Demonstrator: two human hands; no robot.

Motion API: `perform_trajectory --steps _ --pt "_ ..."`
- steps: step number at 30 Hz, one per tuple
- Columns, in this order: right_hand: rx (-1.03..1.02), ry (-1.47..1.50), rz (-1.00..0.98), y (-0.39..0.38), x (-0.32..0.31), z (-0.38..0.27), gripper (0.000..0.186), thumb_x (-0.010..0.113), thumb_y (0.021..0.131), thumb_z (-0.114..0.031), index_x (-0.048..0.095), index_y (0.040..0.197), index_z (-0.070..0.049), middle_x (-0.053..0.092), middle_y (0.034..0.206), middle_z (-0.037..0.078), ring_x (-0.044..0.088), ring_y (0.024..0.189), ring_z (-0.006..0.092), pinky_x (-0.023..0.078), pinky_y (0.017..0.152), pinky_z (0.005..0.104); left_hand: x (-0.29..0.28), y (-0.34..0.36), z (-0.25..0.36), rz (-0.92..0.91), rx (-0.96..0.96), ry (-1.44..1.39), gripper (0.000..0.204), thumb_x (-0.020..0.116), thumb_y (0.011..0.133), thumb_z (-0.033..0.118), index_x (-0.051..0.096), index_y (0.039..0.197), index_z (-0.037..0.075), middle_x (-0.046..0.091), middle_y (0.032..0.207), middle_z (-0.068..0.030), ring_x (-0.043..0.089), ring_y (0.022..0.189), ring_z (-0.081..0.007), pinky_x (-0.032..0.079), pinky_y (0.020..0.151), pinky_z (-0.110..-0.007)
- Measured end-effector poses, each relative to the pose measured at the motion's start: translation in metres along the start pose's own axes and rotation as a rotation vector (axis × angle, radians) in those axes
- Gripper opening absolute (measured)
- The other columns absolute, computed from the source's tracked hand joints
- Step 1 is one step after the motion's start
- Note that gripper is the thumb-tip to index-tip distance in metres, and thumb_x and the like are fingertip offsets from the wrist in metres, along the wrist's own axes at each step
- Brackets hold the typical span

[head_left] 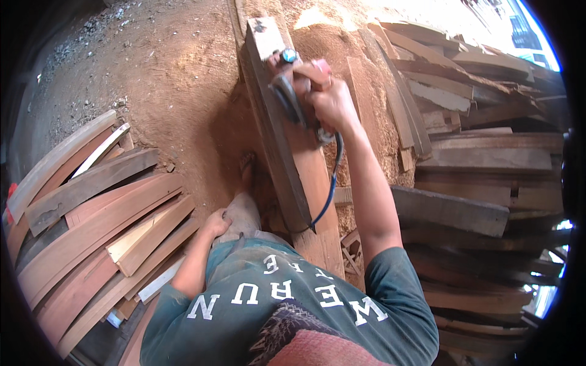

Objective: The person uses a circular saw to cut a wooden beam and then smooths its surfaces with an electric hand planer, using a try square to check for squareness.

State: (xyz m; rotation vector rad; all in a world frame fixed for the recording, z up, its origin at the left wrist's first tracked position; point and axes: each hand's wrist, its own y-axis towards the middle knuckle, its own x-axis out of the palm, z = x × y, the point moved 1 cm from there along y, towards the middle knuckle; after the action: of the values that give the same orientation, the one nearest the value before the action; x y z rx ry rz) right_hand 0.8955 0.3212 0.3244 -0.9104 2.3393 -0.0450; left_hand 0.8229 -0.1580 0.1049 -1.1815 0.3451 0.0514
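Observation:
My right hand (333, 105) is wrapped round the handle of an electric hand planer (289, 97). The planer rests on the upper face of a thick wooden beam (311, 168), toward its far end, and looks slightly blurred. A dark blue cord (332, 189) trails from the tool's back and hangs down beside my forearm onto the beam. The beam's left side is dark brown, its worked face lighter. My left hand (218, 223) lies on my left thigh, holding nothing, its fingers partly hidden.
Curved and straight boards (97, 213) are heaped on the left. A taller stack of planks (482, 152) fills the right side. Sawdust and shavings (381, 110) cover the ground beyond and right of the beam. My bare foot (247, 163) stands on brown dirt left of it.

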Motion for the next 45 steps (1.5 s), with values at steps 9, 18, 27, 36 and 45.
perform_trajectory --steps 9,18,27,36,45 --pt "-0.239 0.131 -0.039 0.229 0.058 -0.072 0.015 0.064 0.095 -0.019 0.07 0.084 -0.011 0.062 0.061 0.003 0.059 0.05 0.0154 0.047 0.047 0.0357 -0.009 0.024 -0.025 0.046 -0.07 -0.139 0.065 0.073 0.098 0.03 0.056 0.154 0.002 0.068 0.145 -0.0234 0.064 0.136 -0.0356 0.049 0.115 -0.042" --pt "-0.147 0.055 -0.089 0.109 0.043 -0.042 0.024 0.064 0.097 -0.032 0.078 0.11 -0.017 0.07 0.071 0.013 0.072 0.062 0.0295 0.06 0.059 0.0435 0.002 0.023 -0.017 0.008 -0.053 -0.15 0.063 0.072 0.096 0.026 0.057 0.152 -0.001 0.067 0.146 -0.0241 0.064 0.136 -0.0359 0.048 0.116 -0.042" --pt "0.062 0.055 -0.109 -0.239 0.002 0.076 0.033 0.075 0.087 -0.005 0.069 0.12 0.0 0.075 0.105 0.014 0.074 0.1 0.0221 0.058 0.09 0.0368 0.028 0.01 0.033 -0.024 0.122 0.103 0.062 0.071 0.096 0.027 0.058 0.151 0.0 0.063 0.149 -0.0267 0.059 0.14 -0.041 0.046 0.119 -0.046" --pt "0.321 0.015 -0.192 -0.398 -0.026 0.122 0.047 0.075 0.085 -0.003 0.069 0.132 -0.002 0.078 0.111 0.022 0.079 0.105 0.0339 0.06 0.094 0.0407 0.115 -0.021 0.104 -0.488 0.393 0.068 0.06 0.077 0.094 0.031 0.066 0.143 -0.002 0.075 0.131 -0.0229 0.071 0.122 -0.0345 0.055 0.105 -0.042" --pt "0.06 0.031 -0.073 -0.145 0.012 0.045 0.022 0.074 0.088 -0.006 0.073 0.11 0.0 0.075 0.092 0.008 0.07 0.089 0.0165 0.057 0.082 0.0354 0.167 -0.028 0.171 -1.001 -0.235 -0.772 0.036 0.074 0.104 0.025 0.067 0.125 -0.003 0.074 0.121 -0.0159 0.076 0.106 -0.0244 0.066 0.094 -0.035"
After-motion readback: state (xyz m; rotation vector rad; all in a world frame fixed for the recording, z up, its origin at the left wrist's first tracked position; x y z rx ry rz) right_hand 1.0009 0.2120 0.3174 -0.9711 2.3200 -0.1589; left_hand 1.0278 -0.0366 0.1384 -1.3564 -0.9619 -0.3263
